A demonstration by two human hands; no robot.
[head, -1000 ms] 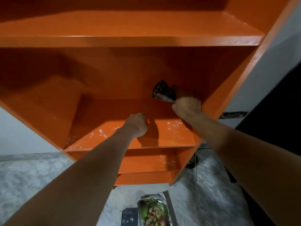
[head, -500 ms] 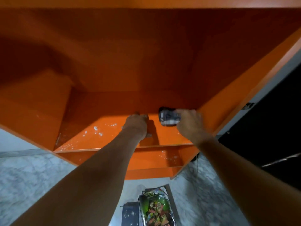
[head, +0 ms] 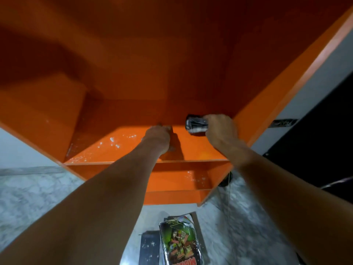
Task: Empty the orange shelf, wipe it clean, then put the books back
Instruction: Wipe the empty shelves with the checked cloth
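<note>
Books: the books [head: 179, 240] lie in a small heap on the floor [head: 38, 197] close below you, a green cover on top of a dark one. I think you put them there to keep them within reach for the return.
Orange shelf: the orange shelf [head: 200, 150] carries no book on the boards that show, so the emptying seems done and the wiping is the step in hand.
Lower board: the lower board [head: 172, 178] has pale crumbs near its right side and probably waits for its turn.
White specks: the white specks [head: 114, 142] sit on the left part of the lit board, to the left of both hands, so this part looks not yet wiped.
Left hand: your left hand [head: 157, 136] rests on the board near the middle, likely to steady you while you lean in. Its fingers are hidden behind the back of the hand, so I cannot tell if they are curled or flat.
Right hand: your right hand [head: 220, 130] is closed around the cloth, near the right wall.
Cloth: the cloth [head: 196, 123], dark with light marks, is bunched in this hand and pressed low where the board meets the rear, the corner where dust collects.
Back panel: the back panel [head: 152, 83] is in deep shadow; dirt there cannot be judged.
</note>
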